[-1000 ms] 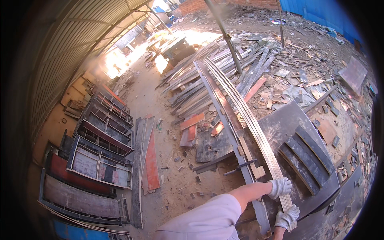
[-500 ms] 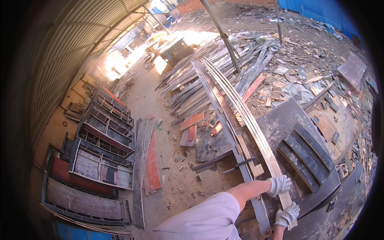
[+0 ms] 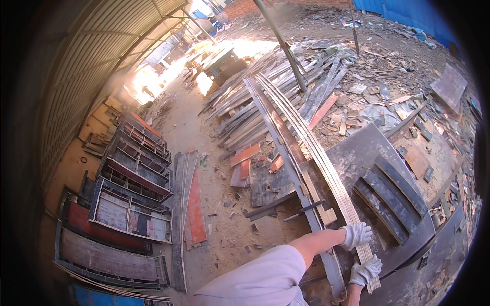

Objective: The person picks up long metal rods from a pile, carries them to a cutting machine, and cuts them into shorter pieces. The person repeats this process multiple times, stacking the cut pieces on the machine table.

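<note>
A bundle of long, thin wooden strips [image 3: 343,204] runs from the far middle toward me, stacked side by side. My left hand [image 3: 357,236], in a pale grey work glove, wraps over the bundle close to its near end. Closer to that end, my right hand [image 3: 366,270], gloved the same way, is closed around the strips too. Left of the bundle lies a long grey beam [image 3: 290,166] with small wood blocks [image 3: 327,217] along it. A dark board [image 3: 357,148] lies to the right, with several dark short planks [image 3: 390,204] on top.
Stacked framed panels [image 3: 127,209] line the left side. Long boards [image 3: 196,214] lie on the ground beside them. A slanted metal post [image 3: 280,35] rises behind a heap of loose planks [image 3: 240,122]. Wood scraps [image 3: 367,76] cover the ground at right.
Both hands keep their grip on the strips. My right hand and the near end of the bundle have shifted very slightly; little else differs.
</note>
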The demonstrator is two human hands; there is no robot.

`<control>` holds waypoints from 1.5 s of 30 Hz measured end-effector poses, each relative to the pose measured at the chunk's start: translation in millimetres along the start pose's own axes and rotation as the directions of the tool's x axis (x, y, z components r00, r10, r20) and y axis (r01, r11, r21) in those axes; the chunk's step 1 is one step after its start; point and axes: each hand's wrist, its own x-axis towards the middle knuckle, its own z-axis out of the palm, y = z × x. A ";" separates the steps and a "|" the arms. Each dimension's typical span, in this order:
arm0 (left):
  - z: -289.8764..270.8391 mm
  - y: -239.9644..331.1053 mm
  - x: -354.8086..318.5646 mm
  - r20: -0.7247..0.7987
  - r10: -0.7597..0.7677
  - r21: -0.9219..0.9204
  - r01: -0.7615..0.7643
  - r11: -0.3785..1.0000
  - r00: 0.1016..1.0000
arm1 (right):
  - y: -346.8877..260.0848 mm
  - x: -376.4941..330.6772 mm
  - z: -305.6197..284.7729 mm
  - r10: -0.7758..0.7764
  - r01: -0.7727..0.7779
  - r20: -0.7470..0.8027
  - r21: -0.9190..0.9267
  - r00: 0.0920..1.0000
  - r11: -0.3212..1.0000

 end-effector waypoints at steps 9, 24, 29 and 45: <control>-1.0 0.3 -1.7 -0.008 0.003 -0.013 -0.003 1.000 1.000 | 4.3 -1.7 10.4 -0.006 0.007 -0.040 0.014 0.999 1.000; -8.2 1.2 0.0 -0.086 0.013 -0.022 -0.015 1.000 0.996 | 8.4 -3.5 22.5 -0.141 0.097 -0.267 -0.171 0.953 0.980; -0.1 6.5 -5.1 -0.060 -0.004 0.004 0.005 1.000 0.998 | 10.5 -9.8 31.3 -0.209 0.126 -0.382 -0.230 0.900 0.965; 8.3 4.7 12.0 -0.161 -0.010 0.110 0.028 0.994 0.987 | 11.8 14.4 12.6 -0.171 0.171 -0.304 -0.027 0.937 0.985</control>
